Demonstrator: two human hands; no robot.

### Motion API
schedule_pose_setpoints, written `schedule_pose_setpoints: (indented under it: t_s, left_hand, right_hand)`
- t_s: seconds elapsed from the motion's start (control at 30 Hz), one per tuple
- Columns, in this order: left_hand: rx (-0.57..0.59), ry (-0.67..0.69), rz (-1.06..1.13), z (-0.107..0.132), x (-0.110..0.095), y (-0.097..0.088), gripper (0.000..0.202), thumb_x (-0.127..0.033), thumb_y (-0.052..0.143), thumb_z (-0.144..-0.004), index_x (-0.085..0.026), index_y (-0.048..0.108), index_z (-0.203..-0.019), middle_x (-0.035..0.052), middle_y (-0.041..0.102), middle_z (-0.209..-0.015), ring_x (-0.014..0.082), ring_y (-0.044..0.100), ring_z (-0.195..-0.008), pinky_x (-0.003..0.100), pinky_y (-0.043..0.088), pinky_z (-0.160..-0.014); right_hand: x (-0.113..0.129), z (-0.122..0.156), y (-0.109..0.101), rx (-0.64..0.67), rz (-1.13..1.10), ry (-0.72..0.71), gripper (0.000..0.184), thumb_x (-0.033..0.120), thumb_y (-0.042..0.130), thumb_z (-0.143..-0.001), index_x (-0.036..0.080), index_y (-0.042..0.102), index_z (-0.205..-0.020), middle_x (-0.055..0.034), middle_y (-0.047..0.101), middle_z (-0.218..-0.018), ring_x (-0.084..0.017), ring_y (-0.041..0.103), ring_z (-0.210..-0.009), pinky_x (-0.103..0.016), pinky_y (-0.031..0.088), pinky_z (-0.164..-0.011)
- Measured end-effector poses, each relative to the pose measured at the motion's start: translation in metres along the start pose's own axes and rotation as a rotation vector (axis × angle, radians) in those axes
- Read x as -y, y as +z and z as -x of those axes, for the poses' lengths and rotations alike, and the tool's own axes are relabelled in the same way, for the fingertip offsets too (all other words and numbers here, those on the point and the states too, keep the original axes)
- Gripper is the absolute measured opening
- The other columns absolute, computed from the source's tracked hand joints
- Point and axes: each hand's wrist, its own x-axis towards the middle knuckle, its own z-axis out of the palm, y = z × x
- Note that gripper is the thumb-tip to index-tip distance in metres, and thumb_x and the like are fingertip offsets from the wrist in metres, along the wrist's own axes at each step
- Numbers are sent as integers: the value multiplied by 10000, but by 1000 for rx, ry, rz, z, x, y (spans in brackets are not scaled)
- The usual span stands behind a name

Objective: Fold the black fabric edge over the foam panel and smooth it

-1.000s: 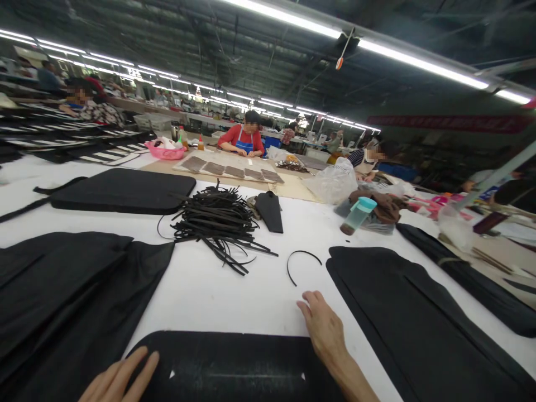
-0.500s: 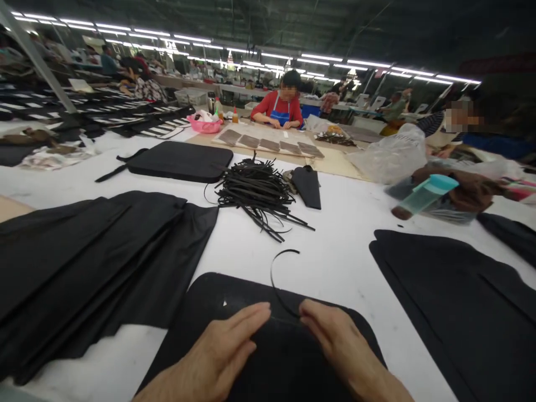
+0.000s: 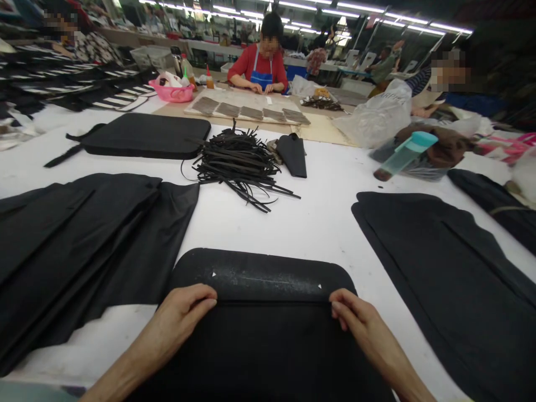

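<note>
A black rounded panel (image 3: 263, 273) lies on the white table right in front of me. My left hand (image 3: 184, 310) and my right hand (image 3: 355, 321) rest on it, one near each side, fingers curled in a pinch. Between them a thin black strip (image 3: 272, 302) runs straight across the panel, and each hand seems to hold one end. Two small white marks show on the panel just above the strip.
A pile of black strips (image 3: 238, 162) and a small black piece (image 3: 293, 153) lie mid-table. Black fabric stacks sit left (image 3: 84, 234) and right (image 3: 439, 262), with a black pad (image 3: 146, 135) beyond. A teal-capped bottle (image 3: 402, 156) and plastic bag (image 3: 379, 117) are far right. A person in red (image 3: 262, 61) works opposite.
The curved strip that lay loose on the table was drawn onto the panel and now lies straight across it. My hands moved apart from the panel's middle to its sides.
</note>
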Motion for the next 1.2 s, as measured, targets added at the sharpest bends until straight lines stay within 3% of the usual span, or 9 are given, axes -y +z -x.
schedule_pose_setpoints:
  t_s: [0.1, 0.23, 0.43, 0.67, 0.87, 1.03, 1.2]
  left_hand:
    - [-18, -109, 84, -2, 6, -2, 343, -495, 443, -809, -185, 590, -828, -29, 500, -598, 114, 430, -479, 216, 327, -469]
    - [-51, -165, 161, -10, 15, -3, 379, -537, 503, -732, -171, 576, -799, -10, 550, -636, 96, 418, -437, 205, 293, -420]
    - [-77, -266, 204, -22, 18, -6, 408, -591, 541, -673, -183, 522, -677, -75, 358, -373, 82, 289, -341, 186, 189, -373]
    - [-111, -211, 196, -28, 14, -6, 415, -596, 510, -681, -181, 514, -695, -38, 510, -541, 91, 399, -387, 208, 288, -409]
    - [-86, -204, 200, -29, 22, -4, 348, -524, 491, -727, -177, 495, -699, -43, 509, -545, 81, 400, -384, 195, 269, -396]
    - [-104, -231, 259, -29, 22, -2, 314, -476, 500, -739, -171, 476, -667, -52, 472, -491, 67, 353, -349, 172, 204, -345]
    - [-104, -229, 288, -30, 22, -1, 293, -457, 505, -725, -170, 474, -673, -41, 499, -507, 69, 367, -332, 166, 219, -309]
  right_hand:
    - [-1, -4, 6, -18, -111, 58, 223, 382, 418, -805, 204, 549, -777, 17, 545, -637, -155, 472, -553, -273, 357, -549]
    - [-5, -11, 13, -29, -217, 164, 210, 358, 449, -767, 179, 559, -767, -6, 602, -658, -131, 474, -492, -236, 310, -449]
    - [-13, -20, 15, -72, -169, 194, 197, 363, 489, -774, 190, 509, -680, 9, 596, -558, -120, 487, -421, -213, 304, -402]
    - [-13, -25, 16, -77, -45, 170, 201, 356, 428, -806, 211, 484, -679, 38, 556, -544, -125, 515, -428, -226, 356, -443]
    - [-13, -28, 17, -71, 46, 178, 239, 389, 436, -801, 219, 457, -635, 39, 532, -532, -127, 505, -420, -225, 341, -423]
    - [-17, -30, 17, -53, 28, 172, 253, 434, 422, -788, 222, 476, -661, 39, 520, -518, -130, 484, -395, -229, 314, -390]
    - [-19, -35, 14, -9, 10, 159, 276, 473, 432, -748, 226, 465, -630, 38, 503, -502, -129, 468, -385, -239, 311, -396]
